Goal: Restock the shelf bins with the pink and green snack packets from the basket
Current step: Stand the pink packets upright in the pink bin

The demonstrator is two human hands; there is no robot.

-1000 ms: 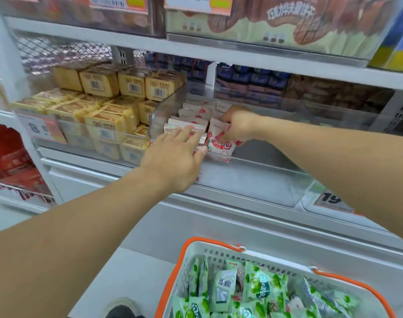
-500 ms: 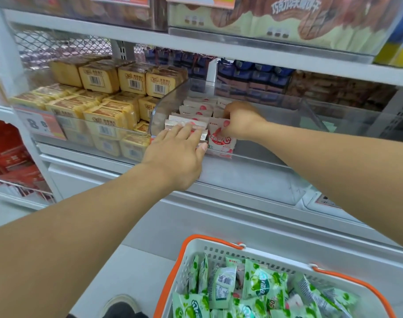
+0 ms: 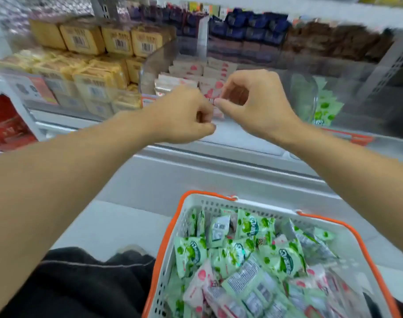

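we have both hands up in front of the clear shelf bin (image 3: pixel 241 131), side by side and almost touching. our left hand (image 3: pixel 184 115) sits at about 11 o'clock from the frame centre, its fingers curled in tight toward the palm; nothing shows inside them, though motion blur keeps us from being certain. our right hand (image 3: pixel 253 104) is just beside it at 1 o'clock, thumb and forefinger brought together in a narrow pinch with the other fingers arched over; whether it holds a packet edge we cannot tell. behind both hands, at 12 o'clock, the pink snack packets (image 3: pixel 186 76) stand in rows inside the bin. in the next compartment, at 2 o'clock, a few green snack packets (image 3: pixel 324 106) lean against the clear wall. yellow boxed goods (image 3: pixel 97 74) fill the bin at 10 o'clock. the white basket (image 3: pixel 219 204) with its orange rim is at 6 o'clock, below our arms, heaped with green packets (image 3: pixel 237 251) on top and pink packets (image 3: pixel 201 277) mixed in lower down.
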